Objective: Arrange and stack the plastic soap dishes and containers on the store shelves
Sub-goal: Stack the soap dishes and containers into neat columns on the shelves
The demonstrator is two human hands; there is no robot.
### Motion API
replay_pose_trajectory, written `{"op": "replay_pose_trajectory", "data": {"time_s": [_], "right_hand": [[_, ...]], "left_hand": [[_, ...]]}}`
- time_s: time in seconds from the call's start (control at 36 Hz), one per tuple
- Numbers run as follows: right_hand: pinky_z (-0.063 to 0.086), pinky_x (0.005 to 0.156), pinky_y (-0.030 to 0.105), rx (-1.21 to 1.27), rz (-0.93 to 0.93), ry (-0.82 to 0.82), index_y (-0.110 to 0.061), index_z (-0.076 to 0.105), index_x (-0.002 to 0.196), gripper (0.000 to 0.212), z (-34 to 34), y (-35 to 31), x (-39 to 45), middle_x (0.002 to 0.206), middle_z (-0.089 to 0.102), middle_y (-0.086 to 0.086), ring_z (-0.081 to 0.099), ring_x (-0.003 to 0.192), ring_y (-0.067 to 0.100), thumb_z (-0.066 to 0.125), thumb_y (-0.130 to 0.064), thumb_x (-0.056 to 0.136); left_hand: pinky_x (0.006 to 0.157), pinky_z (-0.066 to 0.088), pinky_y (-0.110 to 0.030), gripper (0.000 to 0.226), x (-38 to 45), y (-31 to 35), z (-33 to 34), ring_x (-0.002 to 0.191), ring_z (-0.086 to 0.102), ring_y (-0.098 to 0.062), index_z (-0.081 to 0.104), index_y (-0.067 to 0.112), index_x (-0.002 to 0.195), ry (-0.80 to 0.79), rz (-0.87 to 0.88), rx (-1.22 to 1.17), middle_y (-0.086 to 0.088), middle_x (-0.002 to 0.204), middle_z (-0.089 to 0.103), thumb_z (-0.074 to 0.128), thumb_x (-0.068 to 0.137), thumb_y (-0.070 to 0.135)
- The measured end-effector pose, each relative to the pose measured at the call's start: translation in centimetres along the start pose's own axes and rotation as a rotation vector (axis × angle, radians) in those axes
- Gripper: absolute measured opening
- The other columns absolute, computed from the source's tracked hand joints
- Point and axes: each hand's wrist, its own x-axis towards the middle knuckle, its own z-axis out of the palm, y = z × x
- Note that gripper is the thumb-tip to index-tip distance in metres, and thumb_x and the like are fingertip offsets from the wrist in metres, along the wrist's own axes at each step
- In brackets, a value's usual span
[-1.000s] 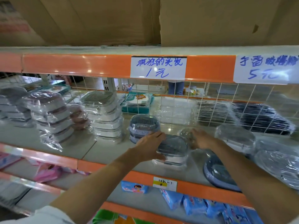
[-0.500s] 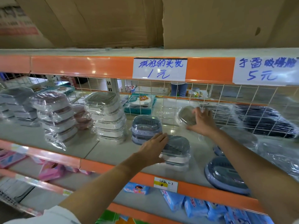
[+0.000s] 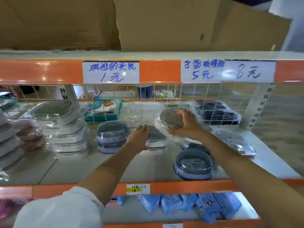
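- Since a second ago my right hand (image 3: pixel 185 125) has lifted a wrapped grey soap dish (image 3: pixel 171 120) off the shelf (image 3: pixel 49 170); it now hangs above the white-based stack (image 3: pixel 156 142).
- Fingers curl round its right edge.
- My left hand (image 3: pixel 139 139) lies flat, fingers straight, steadying that stack's near-left side.
- I judge the dish light and stiff, its film slippery: grip the rim.
- Blue dishes (image 3: pixel 111 137) sit just left, nested.

The right hand (image 3: pixel 186 124) is gripping a wrapped soap dish (image 3: pixel 170 120), tilted, above the short white stack (image 3: pixel 156 142). The left hand (image 3: pixel 139 139) is resting flat against that stack's near left side. A blue stack (image 3: pixel 111 137) is sitting just left of the left hand; a blue dish (image 3: pixel 193 166) is lying below the right forearm.
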Motion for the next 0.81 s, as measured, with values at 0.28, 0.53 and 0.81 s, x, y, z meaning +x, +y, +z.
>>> {"op": "replay_pose_trajectory", "data": {"time_s": [0.28,0.53,0.81], "right_hand": [[0.028,0.101,0.032,-0.115,-0.093,-0.238,-0.019,0.034,0.136,0.081,1.7,-0.7,-4.8,0.138,0.037,0.001,0.033,0.124,0.015,0.08,-0.034,0.071],[0.029,0.091,0.027,-0.181,-0.165,-0.36,-0.021,0.034,0.138,0.082,6.1,-3.6,-4.2,0.138,0.037,0.001,0.035,0.126,0.018,0.079,-0.038,0.071],[0.035,0.102,0.03,-0.098,-0.12,-0.467,-0.024,0.031,0.139,0.083,9.8,-4.0,-4.3,0.145,0.034,0.001,0.036,0.128,0.017,0.08,-0.032,0.072]], "left_hand": [[0.112,0.023,-0.038,0.08,3.2,-1.1,-2.7,0.131,0.038,-0.023,0.04,0.014,0.137,-0.159,0.095,0.308,-0.004,0.139,0.045,0.071,0.074,0.054],[0.118,0.014,-0.036,0.069,-0.6,-5.2,-2.3,0.141,0.024,-0.023,0.028,0.014,0.146,0.048,-0.021,0.151,-0.007,0.154,0.026,0.056,0.091,0.044],[0.109,0.03,-0.034,0.049,-3.2,-8.5,-2.4,0.134,0.037,-0.023,0.046,0.015,0.14,0.079,-0.094,-0.117,-0.006,0.147,0.04,0.055,0.092,0.019]]}}
